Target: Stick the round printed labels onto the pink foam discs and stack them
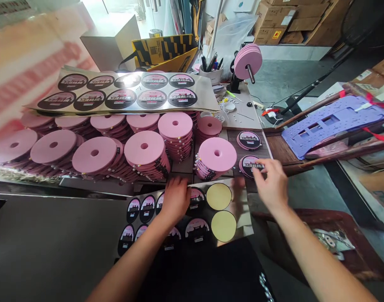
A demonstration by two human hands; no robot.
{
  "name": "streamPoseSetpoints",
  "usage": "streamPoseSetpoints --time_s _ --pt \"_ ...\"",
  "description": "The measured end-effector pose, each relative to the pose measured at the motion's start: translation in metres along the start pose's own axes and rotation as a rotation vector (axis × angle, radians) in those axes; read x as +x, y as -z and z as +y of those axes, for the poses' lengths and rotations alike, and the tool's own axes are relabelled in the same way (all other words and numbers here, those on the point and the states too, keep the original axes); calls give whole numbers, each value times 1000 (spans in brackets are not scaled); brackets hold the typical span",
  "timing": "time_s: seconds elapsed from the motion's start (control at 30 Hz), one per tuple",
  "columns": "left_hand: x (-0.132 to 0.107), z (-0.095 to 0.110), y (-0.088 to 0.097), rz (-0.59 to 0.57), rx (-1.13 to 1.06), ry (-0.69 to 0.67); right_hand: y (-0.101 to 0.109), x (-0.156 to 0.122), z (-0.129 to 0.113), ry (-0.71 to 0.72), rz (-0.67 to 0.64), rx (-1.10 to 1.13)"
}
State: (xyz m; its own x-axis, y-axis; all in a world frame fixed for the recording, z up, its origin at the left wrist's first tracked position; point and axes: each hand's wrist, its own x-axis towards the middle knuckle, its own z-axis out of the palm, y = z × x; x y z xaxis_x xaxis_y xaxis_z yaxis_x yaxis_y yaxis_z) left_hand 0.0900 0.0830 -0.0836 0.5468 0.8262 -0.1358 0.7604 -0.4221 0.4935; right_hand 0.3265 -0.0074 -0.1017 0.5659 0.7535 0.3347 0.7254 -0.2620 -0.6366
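- Two hands worked at the near edge of the table. The left hand (176,200) lay flat with its fingers spread on the sticker sheet (201,230), pressing it down and gripping nothing.
- The right hand (271,182) reached to a labelled disc (247,164) just beyond the sheet's far right corner. Its fingertips touched the rim, but blur hid whether they pinched it, so I cannot tell the grip.
- The glossy sheet had two bare yellow circles (219,196) at its right end, where no stickers remained.
- A second labelled disc (249,140) lay just behind the first, and a stack of plain pink discs (216,154) stood beside them on the left.
- I judged the disc light, stiff and not fragile. It was best taken by the rim, thumb against fingers, so that the label face was not rubbed.
- The stickers looked thin, limp and sticky. One would be best lifted by its edge only, because it could curl and stick to itself.
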Motion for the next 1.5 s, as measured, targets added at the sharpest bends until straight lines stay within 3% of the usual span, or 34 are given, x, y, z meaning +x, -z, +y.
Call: streamPoseSetpoints --time_s 0.07,0.13,0.27,0.43,0.63,0.93,1.17,1.4,1.5 --pt "2 1 5 -59 -77 -19 -8 -30 -32 200 -173 106" --pt "3 4 10 -131 -169 -56 -20 -58 -58 320 -186 101" --pt "-1 11 19 -213 -307 -98 -43 -82 -81 274 -128 107" --pt "-6 15 20 -239 -501 -44 -47 -81 -81 190 -116 227" --pt "-5 21 19 -216 -504 0 -42 -83 -84 181 -73 299" --pt "-2 22 16 -190 -470 77 -46 -89 -84 312 46 230" --pt "0 22 12 -176 -469 134 -49 -94 -77 366 58 192" --pt "1 19 13 -185 -539 138 -50 -95 -79 313 17 279" --pt "2 17 14 -195 -597 135 -51 -95 -80 204 21 311"
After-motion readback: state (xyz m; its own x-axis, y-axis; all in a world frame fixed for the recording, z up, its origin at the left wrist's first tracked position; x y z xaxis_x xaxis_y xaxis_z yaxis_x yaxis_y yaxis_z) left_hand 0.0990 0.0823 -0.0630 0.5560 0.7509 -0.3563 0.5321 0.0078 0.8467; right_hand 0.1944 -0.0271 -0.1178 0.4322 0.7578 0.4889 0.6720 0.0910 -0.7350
